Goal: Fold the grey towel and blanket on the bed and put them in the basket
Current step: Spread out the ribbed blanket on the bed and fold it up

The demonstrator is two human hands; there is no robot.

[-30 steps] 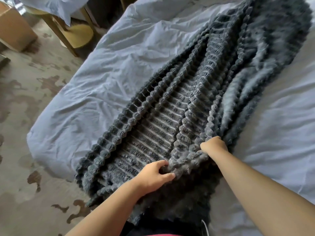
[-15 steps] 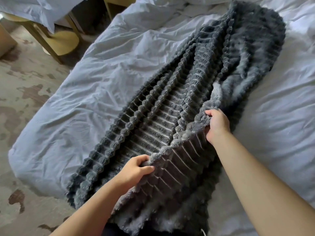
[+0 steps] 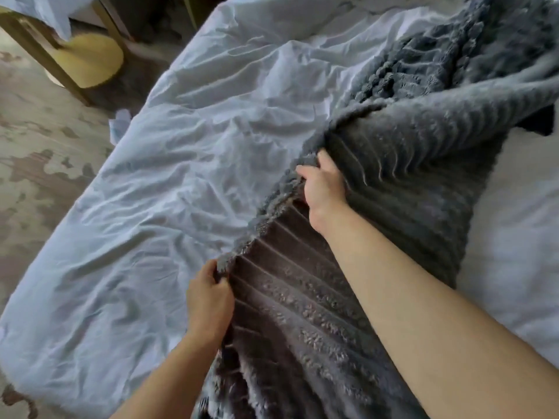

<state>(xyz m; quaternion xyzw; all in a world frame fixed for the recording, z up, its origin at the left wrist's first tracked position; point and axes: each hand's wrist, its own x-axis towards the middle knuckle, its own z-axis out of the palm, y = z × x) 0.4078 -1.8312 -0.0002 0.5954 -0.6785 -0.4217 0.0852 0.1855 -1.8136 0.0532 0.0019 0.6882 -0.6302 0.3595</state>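
Observation:
A grey ribbed fleece blanket (image 3: 408,182) lies lengthwise on the white bed (image 3: 181,182), its near end lifted and turned over so the smoother underside shows. My left hand (image 3: 208,300) grips the blanket's fluffy edge near the bed's foot. My right hand (image 3: 323,189) grips the same edge farther up, holding it raised over the rest of the blanket. The far part of the blanket is bunched toward the upper right. No towel or basket is in view.
The crumpled white sheet covers the bed's left half. A round yellow stool (image 3: 90,60) with wooden legs stands on the patterned carpet (image 3: 36,152) at upper left. A small crumpled white item (image 3: 119,124) lies on the floor beside the bed.
Both hands have lifted the blanket's near edge and carried it forward and right, turning the near end over the far part. The bed's left side is now uncovered.

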